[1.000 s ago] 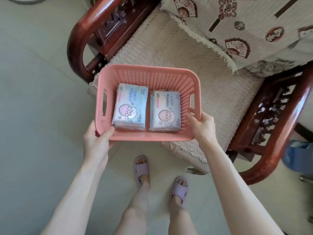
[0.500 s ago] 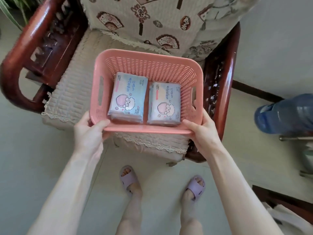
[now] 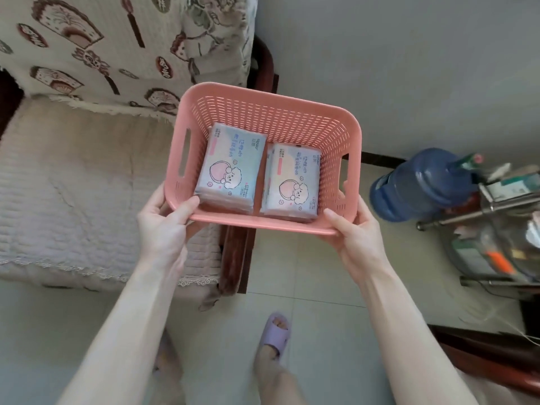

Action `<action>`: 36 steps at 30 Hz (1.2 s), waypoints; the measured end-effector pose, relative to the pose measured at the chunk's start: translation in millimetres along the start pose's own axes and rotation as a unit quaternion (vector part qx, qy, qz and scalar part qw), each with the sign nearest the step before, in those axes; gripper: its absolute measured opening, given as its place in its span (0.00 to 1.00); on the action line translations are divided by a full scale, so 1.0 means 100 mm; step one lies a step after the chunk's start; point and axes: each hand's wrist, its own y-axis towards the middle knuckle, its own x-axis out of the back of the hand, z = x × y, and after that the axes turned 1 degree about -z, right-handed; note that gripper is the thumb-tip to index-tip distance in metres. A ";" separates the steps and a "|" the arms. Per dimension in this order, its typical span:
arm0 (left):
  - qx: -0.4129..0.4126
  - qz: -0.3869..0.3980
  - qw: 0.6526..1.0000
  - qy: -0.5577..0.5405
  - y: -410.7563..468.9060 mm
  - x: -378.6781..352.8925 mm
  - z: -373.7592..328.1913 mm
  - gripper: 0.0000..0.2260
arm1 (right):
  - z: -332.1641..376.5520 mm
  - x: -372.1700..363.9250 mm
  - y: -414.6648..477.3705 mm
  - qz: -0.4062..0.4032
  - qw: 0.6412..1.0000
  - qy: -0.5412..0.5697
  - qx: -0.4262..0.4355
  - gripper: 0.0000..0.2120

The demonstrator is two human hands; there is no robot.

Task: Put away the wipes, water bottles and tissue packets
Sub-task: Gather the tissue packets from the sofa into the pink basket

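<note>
A pink perforated plastic basket (image 3: pixel 280 112) is carried in the air in front of me. Two pastel tissue packets lie flat side by side on its floor, the left packet (image 3: pixel 230 168) and the right packet (image 3: pixel 292 182), each printed with a cartoon figure. My left hand (image 3: pixel 165 223) grips the basket's near left corner, thumb over the rim. My right hand (image 3: pixel 355 232) grips the near right corner the same way. No wipes or small water bottles are in view.
A dark wooden armchair with a beige quilted cushion (image 3: pixel 73 185) and a patterned throw (image 3: pixel 102 45) stands at the left. A big blue water jug (image 3: pixel 420 185) lies at the right beside a cluttered metal rack (image 3: pixel 496 229). Tiled floor lies underfoot, and my foot wears a purple slipper (image 3: pixel 276 331).
I have turned to the right with the basket held in both hands. The armchair has slid to the left of view, and the blue jug and the rack have come into sight.
</note>
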 end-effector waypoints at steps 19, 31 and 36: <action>0.089 0.005 0.996 0.029 0.68 -2.11 1.12 0.15 | 0.02 1.64 1.58 -0.128 0.986 0.050 -0.091 0.23; 0.176 -0.083 0.981 0.026 2.37 -2.78 2.04 0.14 | -0.64 1.67 3.60 -0.176 0.964 0.055 -0.192 0.21; 0.212 -0.120 0.970 0.016 2.84 -2.91 2.46 0.13 | -1.01 1.71 4.14 -0.194 0.952 0.092 -0.220 0.20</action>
